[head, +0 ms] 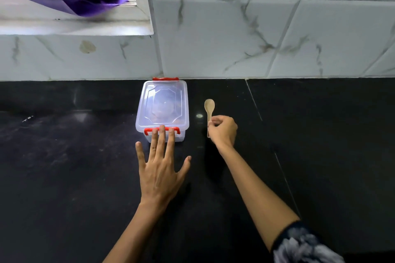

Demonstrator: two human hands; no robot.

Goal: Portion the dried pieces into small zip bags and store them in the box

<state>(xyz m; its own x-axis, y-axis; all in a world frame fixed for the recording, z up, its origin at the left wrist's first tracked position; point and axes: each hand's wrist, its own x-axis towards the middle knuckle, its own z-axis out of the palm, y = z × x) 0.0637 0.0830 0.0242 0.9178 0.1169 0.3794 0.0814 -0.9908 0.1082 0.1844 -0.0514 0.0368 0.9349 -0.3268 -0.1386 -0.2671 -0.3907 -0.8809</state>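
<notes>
Left hand (159, 174) lies spread, fingers straight — three fingertips (162, 129) touching the near red latch (161, 130) of the lidded clear box (162, 105). At 3 o'clock of the box, right hand (223, 132) pinches a small spoon (209, 107) — bowl pointing to 12.

Single head view only, so no overlap with any second view. You look forward and down from standing height onto dark counter (64, 177), facing tiled wall (235, 34). Window (74, 6) upper left. Both forearms enter from bottom edge, close.
</notes>
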